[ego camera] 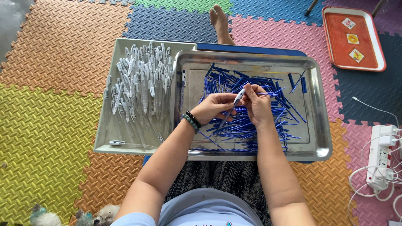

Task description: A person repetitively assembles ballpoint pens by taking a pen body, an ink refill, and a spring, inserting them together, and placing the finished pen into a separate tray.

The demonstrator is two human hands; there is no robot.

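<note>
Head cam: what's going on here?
A person sits on a foam-mat floor with two trays in front of them. Both hands, left hand and right hand, hold one pen between them over the steel tray, which holds a pile of blue refills. The tray on the left holds clear and white pen barrels. An orange tray lies off to the right.

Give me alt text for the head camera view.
Left hand and right hand hold a clear pen barrel over a steel tray of blue refills; a grey tray of clear barrels sits alongside.
</note>
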